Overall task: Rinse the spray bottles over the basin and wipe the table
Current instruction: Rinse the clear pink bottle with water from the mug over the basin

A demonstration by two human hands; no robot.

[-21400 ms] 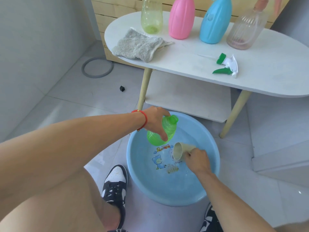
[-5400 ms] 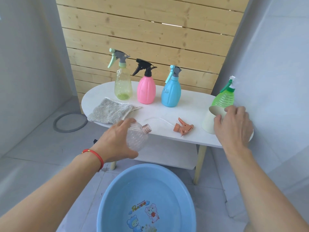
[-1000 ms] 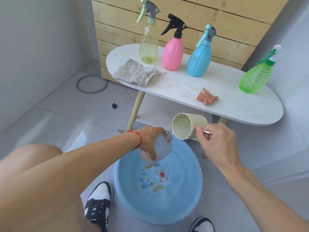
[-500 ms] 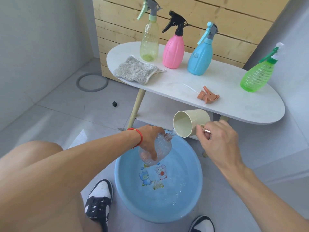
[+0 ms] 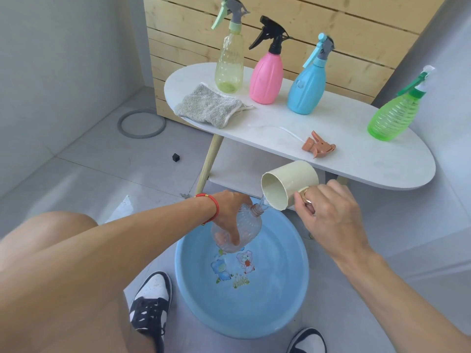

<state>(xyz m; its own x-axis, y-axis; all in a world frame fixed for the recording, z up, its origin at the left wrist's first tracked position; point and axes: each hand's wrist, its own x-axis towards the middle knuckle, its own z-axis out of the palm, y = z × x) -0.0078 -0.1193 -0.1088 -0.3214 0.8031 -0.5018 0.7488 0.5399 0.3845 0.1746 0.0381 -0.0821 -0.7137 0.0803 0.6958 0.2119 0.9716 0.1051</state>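
- Since the frame half a second ago little has shifted: the cream cup has tipped a touch further, and the clear bottle sits in the same spot over the basin.
- Head view: the left hand, a red string bracelet at its wrist, curls round the clear bottle's body from above, thumb and fingers wrapped on its ribbed sides.
- The bottle is capless and tilted, neck pointing toward 1 o'clock, held over the far rim of the blue basin.
- The right hand grips the cup by its handle; the cup lies almost on its side, mouth toward 8 o'clock, and a thin stream of water runs from its lip into the bottle's neck.
- The basin stands on the grey floor between two black-and-white sneakers, with cartoon animals printed on its bottom.
- At 12 o'clock from the basin is the white oval table.
- On it, from 10 o'clock round to 2 o'clock: a grey cloth, a yellow-green spray bottle, a pink spray bottle, a blue spray bottle, and well apart a green spray bottle.
- An orange trigger sprayer head with its clear tube lies near the table's near edge.
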